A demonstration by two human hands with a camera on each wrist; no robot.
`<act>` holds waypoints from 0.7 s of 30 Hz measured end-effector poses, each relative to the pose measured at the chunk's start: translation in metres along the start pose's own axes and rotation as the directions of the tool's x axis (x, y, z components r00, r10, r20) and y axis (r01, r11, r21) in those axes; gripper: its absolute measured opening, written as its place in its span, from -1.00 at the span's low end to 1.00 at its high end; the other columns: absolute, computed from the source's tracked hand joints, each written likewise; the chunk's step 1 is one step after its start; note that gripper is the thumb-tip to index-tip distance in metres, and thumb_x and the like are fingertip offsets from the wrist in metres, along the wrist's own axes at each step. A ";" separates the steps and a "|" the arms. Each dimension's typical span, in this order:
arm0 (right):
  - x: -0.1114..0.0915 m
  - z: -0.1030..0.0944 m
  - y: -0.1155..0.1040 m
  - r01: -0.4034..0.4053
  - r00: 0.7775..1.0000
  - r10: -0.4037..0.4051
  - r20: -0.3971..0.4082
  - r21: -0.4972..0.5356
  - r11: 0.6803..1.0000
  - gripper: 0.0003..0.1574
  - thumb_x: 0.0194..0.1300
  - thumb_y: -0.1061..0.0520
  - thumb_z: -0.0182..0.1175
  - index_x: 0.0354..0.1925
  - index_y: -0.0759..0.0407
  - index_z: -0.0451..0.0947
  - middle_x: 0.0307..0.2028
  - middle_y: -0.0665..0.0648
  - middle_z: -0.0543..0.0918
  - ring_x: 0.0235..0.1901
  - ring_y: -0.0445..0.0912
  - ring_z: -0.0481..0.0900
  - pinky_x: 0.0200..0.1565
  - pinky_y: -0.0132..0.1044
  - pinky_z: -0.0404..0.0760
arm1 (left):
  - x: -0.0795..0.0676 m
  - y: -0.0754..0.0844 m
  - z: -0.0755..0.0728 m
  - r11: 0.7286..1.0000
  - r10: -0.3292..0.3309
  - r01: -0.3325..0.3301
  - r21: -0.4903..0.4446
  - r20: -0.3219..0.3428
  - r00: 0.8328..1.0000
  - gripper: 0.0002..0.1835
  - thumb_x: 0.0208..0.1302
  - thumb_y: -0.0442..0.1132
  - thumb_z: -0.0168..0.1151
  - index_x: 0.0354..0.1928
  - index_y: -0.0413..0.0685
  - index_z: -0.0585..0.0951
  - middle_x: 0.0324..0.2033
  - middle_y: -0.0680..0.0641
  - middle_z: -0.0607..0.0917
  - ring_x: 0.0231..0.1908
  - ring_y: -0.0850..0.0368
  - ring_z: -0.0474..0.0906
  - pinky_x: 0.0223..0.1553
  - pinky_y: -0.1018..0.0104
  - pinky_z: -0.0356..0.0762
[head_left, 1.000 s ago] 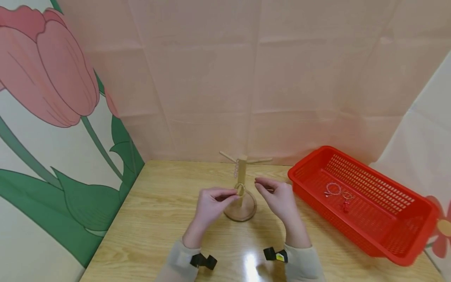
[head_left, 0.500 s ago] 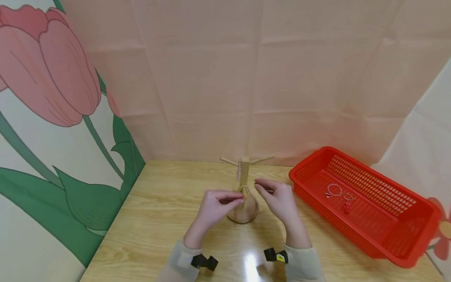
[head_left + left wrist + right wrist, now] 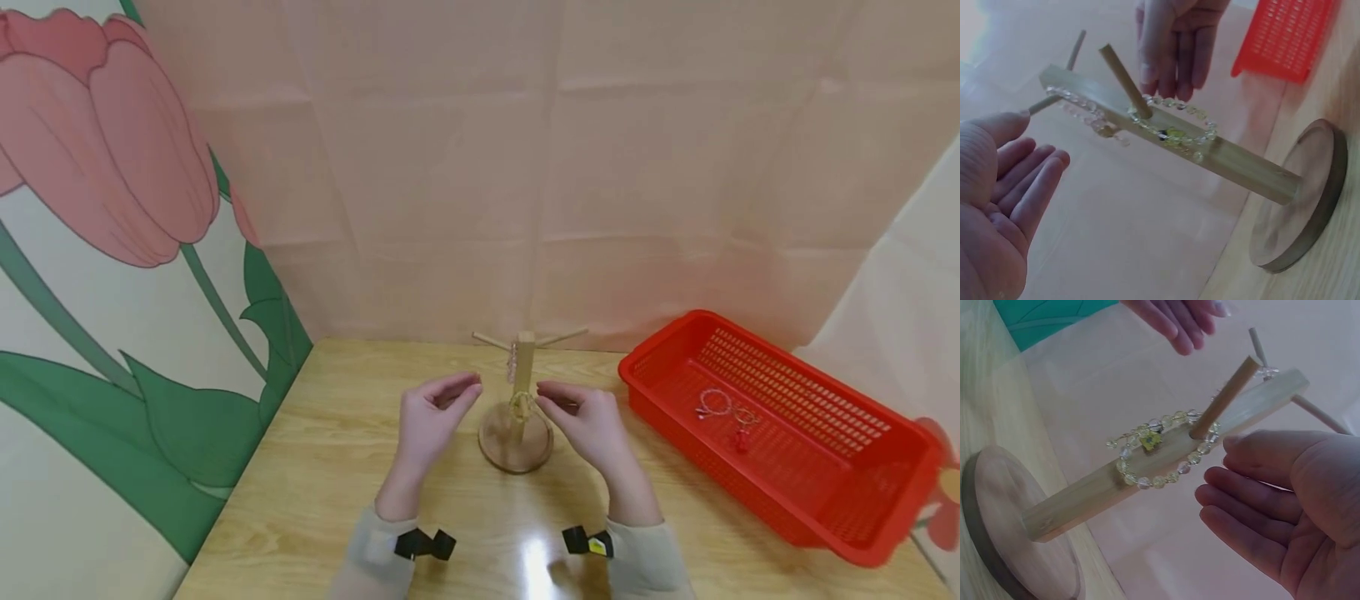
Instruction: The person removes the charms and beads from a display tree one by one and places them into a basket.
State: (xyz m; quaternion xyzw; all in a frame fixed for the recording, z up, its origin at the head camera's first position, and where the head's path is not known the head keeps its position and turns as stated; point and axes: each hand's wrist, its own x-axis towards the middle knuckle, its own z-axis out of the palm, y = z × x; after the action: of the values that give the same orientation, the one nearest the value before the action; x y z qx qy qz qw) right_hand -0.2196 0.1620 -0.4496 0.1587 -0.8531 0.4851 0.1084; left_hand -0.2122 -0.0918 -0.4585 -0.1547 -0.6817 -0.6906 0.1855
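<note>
A wooden jewelry stand (image 3: pixel 525 362) with a round base and slanting pegs stands between my hands. From its front peg hangs a yellow and clear beaded bracelet (image 3: pixel 1159 482), its yellow charm (image 3: pixel 1150 441) lying against the post. A pale pink beaded bracelet (image 3: pixel 1075 99) hangs on a side peg. My left hand (image 3: pixel 431 421), left of the stand, holds nothing; its fingers are loosely bent and apart from the post. My right hand (image 3: pixel 592 423) is close at the post's right side, fingers loosely bent beside the yellow bracelet and gripping nothing.
A red plastic basket (image 3: pixel 810 479) with slotted walls stands on the right of the wooden table (image 3: pixel 315 500). In it lie a pink beaded bracelet (image 3: pixel 729 403) and a gold-toned one with a red charm (image 3: pixel 742 440). A pinkish sheet (image 3: pixel 420 183) hangs behind.
My left hand has let go of the yellow bracelet and drawn back to the left. The stand has shifted slightly right. My right hand has hardly moved.
</note>
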 end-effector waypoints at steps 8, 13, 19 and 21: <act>0.001 0.003 0.001 0.006 1.000 -0.006 -0.005 -0.030 1.000 -0.72 0.38 0.24 0.49 0.04 0.25 0.81 -0.09 0.17 0.85 -0.15 0.00 0.84 -0.10 -0.18 0.87 | 0.012 0.006 0.003 0.994 -0.060 0.052 -0.097 -0.088 0.994 -0.73 0.35 -0.43 0.49 0.06 -0.35 0.77 -0.04 -0.25 0.83 -0.05 0.09 0.82 0.03 0.23 0.81; 0.000 0.007 0.000 0.009 1.000 -0.009 0.009 -0.012 1.000 -0.72 0.38 0.25 0.49 0.04 0.28 0.81 -0.09 0.19 0.85 -0.16 0.01 0.84 -0.11 -0.17 0.87 | 0.016 0.007 0.008 0.984 -0.072 0.052 -0.168 -0.112 0.991 -0.68 0.31 -0.53 0.47 0.09 -0.45 0.73 -0.02 -0.34 0.80 -0.06 0.14 0.82 0.06 0.22 0.79; -0.001 0.009 -0.001 0.014 1.000 -0.014 -0.008 -0.026 1.000 -0.74 0.38 0.26 0.49 0.02 0.27 0.82 -0.10 0.20 0.85 -0.17 0.01 0.84 -0.13 -0.20 0.87 | 0.020 0.007 0.016 0.980 -0.075 0.051 -0.194 -0.117 0.990 -0.65 0.33 -0.51 0.46 0.13 -0.47 0.70 0.02 -0.33 0.79 -0.02 0.13 0.81 0.11 0.22 0.77; 0.000 0.010 -0.001 0.023 1.000 -0.023 -0.006 -0.034 0.999 -0.74 0.37 0.26 0.49 0.02 0.26 0.82 -0.10 0.19 0.85 -0.17 0.01 0.84 -0.13 -0.21 0.87 | 0.022 0.008 0.017 0.978 -0.077 0.048 -0.201 -0.136 0.988 -0.64 0.33 -0.51 0.46 0.14 -0.47 0.70 0.01 -0.32 0.80 -0.02 0.12 0.81 0.11 0.23 0.77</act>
State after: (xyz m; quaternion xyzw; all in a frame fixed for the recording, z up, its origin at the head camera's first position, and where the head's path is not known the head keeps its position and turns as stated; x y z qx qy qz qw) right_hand -0.2198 0.1533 -0.4539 0.1651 -0.8589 0.4699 0.1193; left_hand -0.2287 -0.0756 -0.4404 -0.1007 -0.5995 -0.7695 0.1958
